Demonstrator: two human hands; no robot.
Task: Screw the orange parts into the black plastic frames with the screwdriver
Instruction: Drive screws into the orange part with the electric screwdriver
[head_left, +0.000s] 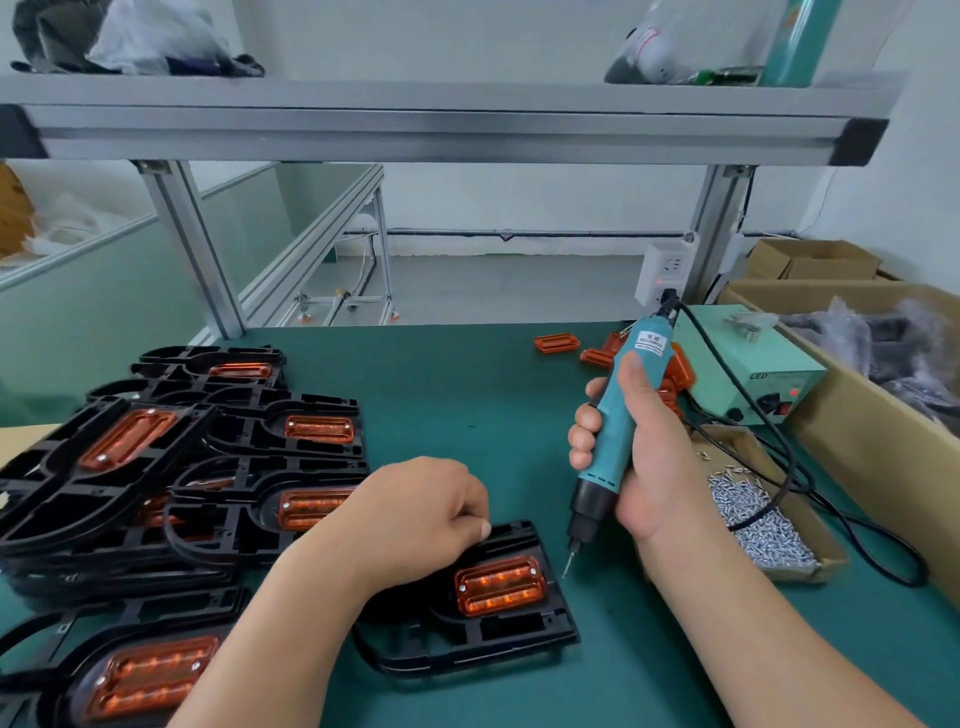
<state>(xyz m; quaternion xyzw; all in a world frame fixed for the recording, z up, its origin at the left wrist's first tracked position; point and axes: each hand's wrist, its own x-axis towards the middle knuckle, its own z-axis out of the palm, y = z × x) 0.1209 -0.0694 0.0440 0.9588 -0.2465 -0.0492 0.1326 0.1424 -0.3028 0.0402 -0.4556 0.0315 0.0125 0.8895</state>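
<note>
Your right grip wraps the screwdriver — near-upright, bit down; left grip clutches the black frame; lower-right box holds screws.

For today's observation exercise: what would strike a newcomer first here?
The right hand grips a teal electric screwdriver, bit down, at centre right. The left hand holds a black plastic frame carrying a ribbed orange part, front centre. More such frames pile up at left.

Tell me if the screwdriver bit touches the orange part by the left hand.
Apart. The head view shows the screwdriver bit right of the orange part, with black frame between them.
</note>
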